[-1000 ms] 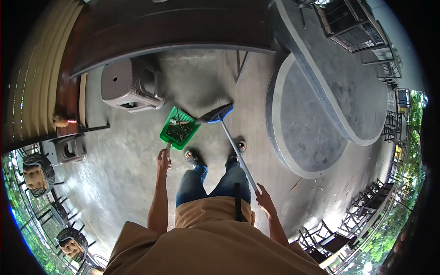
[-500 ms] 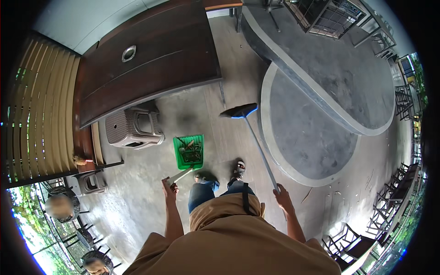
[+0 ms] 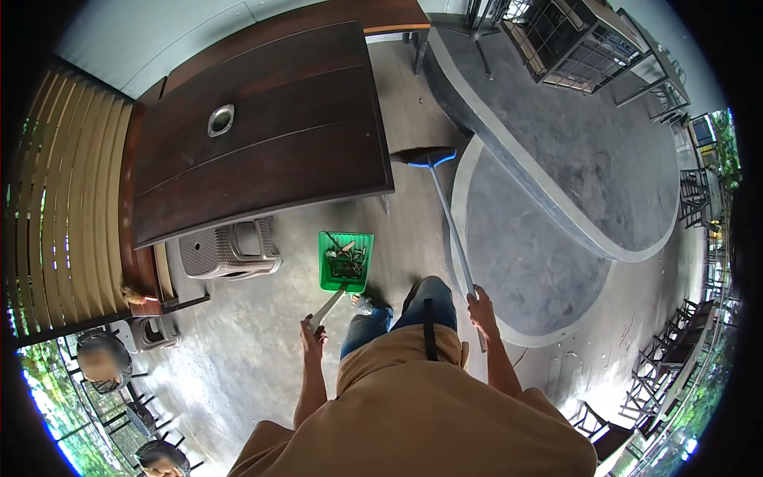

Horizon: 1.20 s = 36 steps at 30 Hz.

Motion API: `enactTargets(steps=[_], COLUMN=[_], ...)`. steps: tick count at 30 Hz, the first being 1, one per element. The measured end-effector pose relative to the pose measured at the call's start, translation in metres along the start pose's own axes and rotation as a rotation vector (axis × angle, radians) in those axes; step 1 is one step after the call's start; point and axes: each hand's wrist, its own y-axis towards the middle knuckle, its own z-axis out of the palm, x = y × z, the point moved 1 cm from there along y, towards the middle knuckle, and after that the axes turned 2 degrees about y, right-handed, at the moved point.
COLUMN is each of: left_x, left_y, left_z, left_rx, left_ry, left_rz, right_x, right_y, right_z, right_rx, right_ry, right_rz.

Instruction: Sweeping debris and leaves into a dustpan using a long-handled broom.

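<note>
My left hand (image 3: 313,337) is closed round the end of the pale handle of a green dustpan (image 3: 324,282). Dry leaves and other litter (image 3: 346,259) lie in the pan, which is in front of my left foot. My right hand (image 3: 481,308) grips the long grey stick of a broom (image 3: 453,222). Its dark bristles and blue-edged head reach out ahead, between the dark wooden table's corner and the curved concrete edge. Whether the bristles touch the floor, I cannot tell.
A dark wooden table (image 3: 262,127) with a metal-rimmed hole stands at front left, brown plastic stools (image 3: 230,250) beneath it. A low curved concrete ledge (image 3: 548,207) rises at right. Chairs line the far right; two people (image 3: 103,362) sit at lower left.
I have moved forward, closer to the table. The dustpan has come along and shifted right in view. The broom head is farther out, and my right knee is bent forward, hiding the foot.
</note>
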Motion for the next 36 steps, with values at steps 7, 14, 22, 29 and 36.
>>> enactTargets(steps=[7, 14, 22, 29, 36], left_x=[-0.005, 0.003, -0.018, -0.007, -0.01], left_y=[-0.014, -0.039, -0.071, -0.084, -0.082], left_z=[0.041, 0.119, 0.195, 0.213, 0.208], left_rx=[-0.101, -0.246, -0.418, -0.458, -0.459], left_ry=[-0.028, -0.175, -0.241, -0.328, -0.249], left_rz=[0.024, 0.024, 0.077, 0.043, 0.045], right_x=[0.078, 0.118, 0.253, 0.091, 0.025], right_y=[0.158, 0.46, 0.574, 0.531, 0.261], right_z=[-0.006, 0.007, 0.039, 0.008, -0.03], right_rx=[0.023, -0.012, 0.24, 0.166, 0.218], right_ry=[0.03, -0.051, 0.258, -0.052, 0.112], right_rz=[-0.027, -0.274, 0.246, -0.109, 0.356])
